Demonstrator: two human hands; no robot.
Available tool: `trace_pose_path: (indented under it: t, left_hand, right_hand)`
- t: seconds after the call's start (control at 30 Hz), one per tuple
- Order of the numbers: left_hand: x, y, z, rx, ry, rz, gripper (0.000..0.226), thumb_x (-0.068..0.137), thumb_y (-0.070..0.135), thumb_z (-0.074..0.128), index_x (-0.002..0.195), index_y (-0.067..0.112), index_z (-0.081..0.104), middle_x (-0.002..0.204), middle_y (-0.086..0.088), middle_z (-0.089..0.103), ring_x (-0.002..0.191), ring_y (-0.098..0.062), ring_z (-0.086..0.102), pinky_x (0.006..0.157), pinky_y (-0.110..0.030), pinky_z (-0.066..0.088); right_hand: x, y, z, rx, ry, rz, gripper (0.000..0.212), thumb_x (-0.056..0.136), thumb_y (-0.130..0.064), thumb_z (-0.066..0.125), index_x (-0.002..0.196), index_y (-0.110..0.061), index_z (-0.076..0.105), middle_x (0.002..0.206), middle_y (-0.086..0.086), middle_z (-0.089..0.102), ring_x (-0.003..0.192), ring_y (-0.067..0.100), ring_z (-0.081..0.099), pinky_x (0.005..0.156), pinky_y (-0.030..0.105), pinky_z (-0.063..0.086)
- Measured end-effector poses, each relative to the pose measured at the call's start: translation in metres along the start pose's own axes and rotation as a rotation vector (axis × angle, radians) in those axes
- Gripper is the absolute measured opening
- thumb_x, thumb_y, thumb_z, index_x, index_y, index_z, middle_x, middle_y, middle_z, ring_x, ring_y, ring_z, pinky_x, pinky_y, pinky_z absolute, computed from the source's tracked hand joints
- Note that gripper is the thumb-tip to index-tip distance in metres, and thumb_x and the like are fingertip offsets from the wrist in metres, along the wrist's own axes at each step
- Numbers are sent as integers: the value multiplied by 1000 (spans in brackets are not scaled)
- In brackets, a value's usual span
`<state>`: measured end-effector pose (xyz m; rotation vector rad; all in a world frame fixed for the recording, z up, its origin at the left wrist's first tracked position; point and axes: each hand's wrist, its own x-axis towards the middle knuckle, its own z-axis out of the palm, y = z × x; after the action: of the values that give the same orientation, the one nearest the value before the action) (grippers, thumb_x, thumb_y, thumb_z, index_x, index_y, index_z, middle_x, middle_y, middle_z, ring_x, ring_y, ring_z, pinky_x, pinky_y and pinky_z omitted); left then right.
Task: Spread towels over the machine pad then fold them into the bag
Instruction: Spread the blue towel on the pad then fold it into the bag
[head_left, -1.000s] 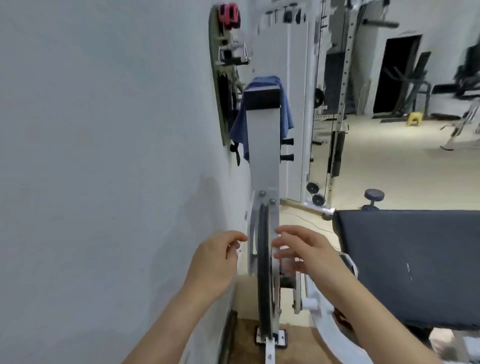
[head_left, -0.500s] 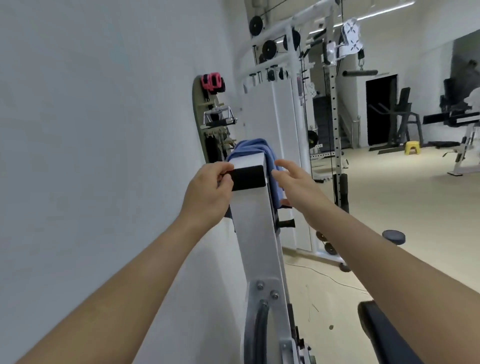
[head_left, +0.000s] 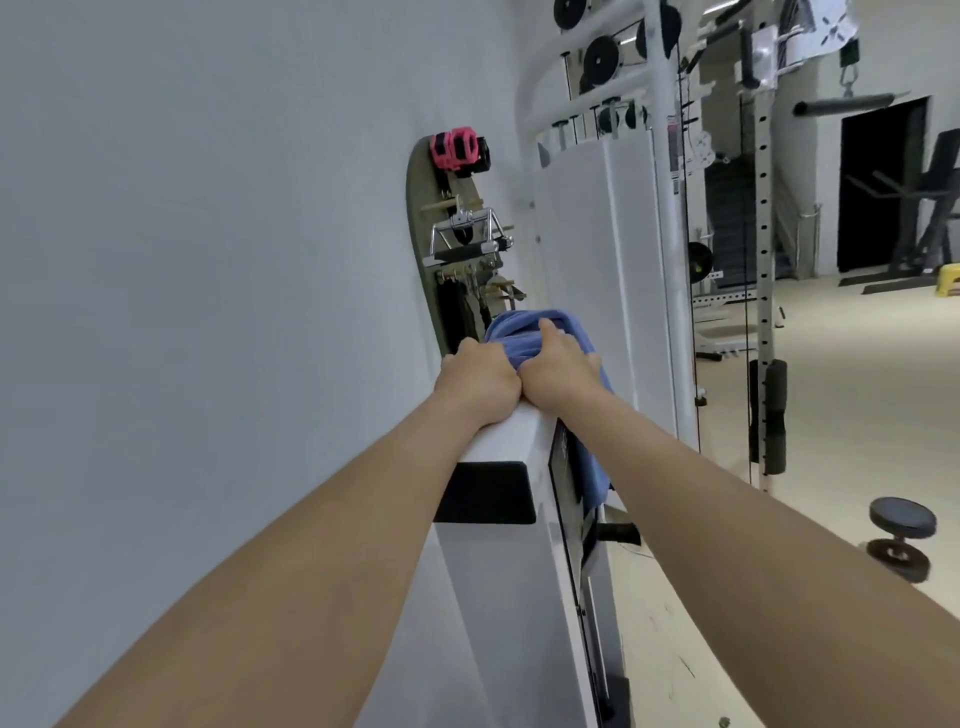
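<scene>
Folds of blue towel (head_left: 527, 335) lay bunched on top of the white machine post (head_left: 509, 597) at the centre of the frame. The cloth looked soft and creased against the post's flat, hard-edged metal. One end hung down the post's right side, partly hidden behind the right forearm.

The right hand (head_left: 558, 366) clutched the bunched cloth, with its thumb lying on top and its fingers curled down out of sight. The left hand (head_left: 478, 382), touching the right, sat as a fist at the towel's left edge. Its fingers curled over the far side, and it could not be told whether they held cloth or only the post.

A black rectangular cap (head_left: 485, 493) wrapped the post's near face below the left wrist. The post's foot was cut off by the lower edge of the frame.

Against the plain white wall at upper centre, a dark rounded board (head_left: 423, 270) carried pink ring-shaped collars (head_left: 457, 148) and a chrome cable handle (head_left: 467, 234). The items lower on it were too crowded to make out. A black dumbbell (head_left: 901, 535) stood on the pale floor at the right.
</scene>
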<state>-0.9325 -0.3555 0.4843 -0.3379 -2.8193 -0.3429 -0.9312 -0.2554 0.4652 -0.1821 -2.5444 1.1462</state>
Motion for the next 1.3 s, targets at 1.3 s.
trace_pose_path:
  t: [1.3]
  left_hand:
    - [-382,-121,58,-1370,-598,219,42,96,0,41,72,18,70,68,2,69,65,-7,64,58,-17,51]
  right_hand:
    - [-438,106,6,-311,-221,73,22,87,-16,65,74,-34,67,73,-5,67,72,15,60,64,31,45]
